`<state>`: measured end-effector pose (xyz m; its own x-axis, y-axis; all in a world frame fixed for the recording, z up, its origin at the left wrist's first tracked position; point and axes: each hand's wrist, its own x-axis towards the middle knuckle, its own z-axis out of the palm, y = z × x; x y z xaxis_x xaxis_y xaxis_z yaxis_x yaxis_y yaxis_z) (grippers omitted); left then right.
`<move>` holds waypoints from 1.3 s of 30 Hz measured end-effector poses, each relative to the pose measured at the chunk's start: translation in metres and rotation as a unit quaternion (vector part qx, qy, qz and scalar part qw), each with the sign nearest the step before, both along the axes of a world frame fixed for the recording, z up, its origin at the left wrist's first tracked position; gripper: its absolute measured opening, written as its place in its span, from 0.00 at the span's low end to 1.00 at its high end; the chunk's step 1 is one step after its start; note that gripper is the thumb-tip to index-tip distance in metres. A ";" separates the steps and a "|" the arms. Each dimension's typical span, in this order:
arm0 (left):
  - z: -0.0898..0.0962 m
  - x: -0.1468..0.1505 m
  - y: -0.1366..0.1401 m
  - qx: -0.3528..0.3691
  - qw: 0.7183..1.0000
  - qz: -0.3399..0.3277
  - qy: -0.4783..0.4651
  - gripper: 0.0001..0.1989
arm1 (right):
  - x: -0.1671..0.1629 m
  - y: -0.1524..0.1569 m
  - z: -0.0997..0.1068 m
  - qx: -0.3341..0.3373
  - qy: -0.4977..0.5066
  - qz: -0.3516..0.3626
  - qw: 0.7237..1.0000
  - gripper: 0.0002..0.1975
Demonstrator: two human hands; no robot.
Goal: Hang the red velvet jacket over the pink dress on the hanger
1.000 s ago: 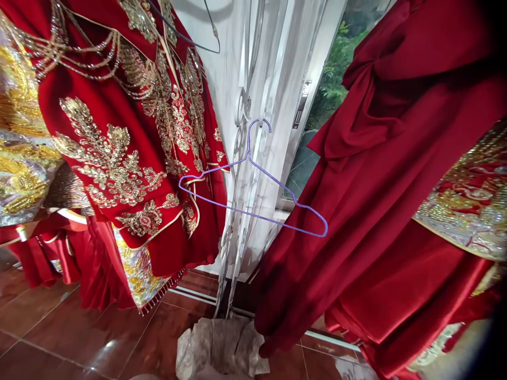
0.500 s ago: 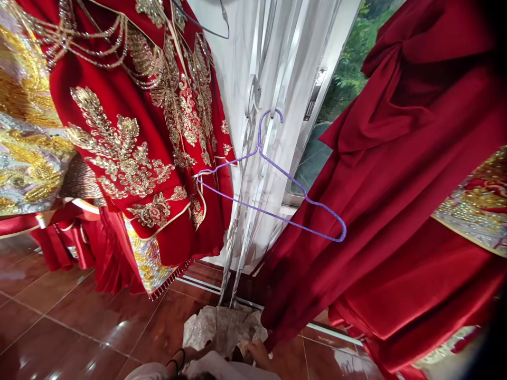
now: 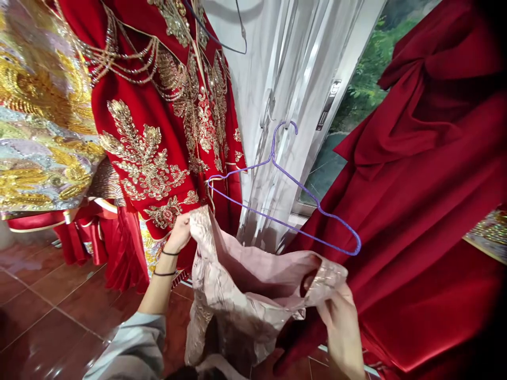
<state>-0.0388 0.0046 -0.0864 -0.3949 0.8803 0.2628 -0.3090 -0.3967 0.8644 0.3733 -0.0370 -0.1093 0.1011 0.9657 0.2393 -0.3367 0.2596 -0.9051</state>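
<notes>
While the left hand pinches one upper corner of a pale pink garment, the right hand grips the opposite corner, its fingers partly hidden by the fabric. Between them the garment's opening gapes upward, showing a pink lining, and its lower part drops towards the person. Two dark bands circle the left wrist, above a grey sleeve.

The garment is just below a bare purple hanger, which hangs tilted in front of white uprights; what its hook catches on, I cannot tell. To the left hangs a red jacket with gold embroidery and beaded strands; to the right, a dark red dress with a large bow. Below lies a reddish tiled floor.
</notes>
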 end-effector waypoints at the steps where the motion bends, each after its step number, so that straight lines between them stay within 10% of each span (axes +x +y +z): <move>1: 0.005 0.001 0.012 0.015 0.999 0.034 0.003 0.13 | -0.011 -0.003 0.003 -0.006 -0.010 0.028 1.000 0.10; 7: 0.023 -0.006 0.062 0.039 0.994 0.101 -0.024 0.17 | -0.076 0.002 0.014 0.058 -0.014 0.213 0.975 0.12; 14: 0.066 0.010 0.098 0.049 0.995 0.085 -0.013 0.18 | -0.088 0.010 0.031 0.092 0.001 0.236 0.967 0.12; 31: 0.126 0.003 0.038 0.027 0.960 -0.086 0.267 0.14 | -0.013 0.029 0.012 0.093 0.085 -0.145 0.981 0.18; 39: 0.142 0.017 0.019 0.056 0.908 -0.015 0.416 0.17 | 0.019 0.064 0.026 0.095 0.110 -0.241 0.960 0.21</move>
<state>-0.0215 0.0239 0.0558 0.0048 0.8368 0.5476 0.4198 -0.4986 0.7584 0.3923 0.0269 -0.0836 0.5940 0.7349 0.3273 -0.3137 0.5862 -0.7470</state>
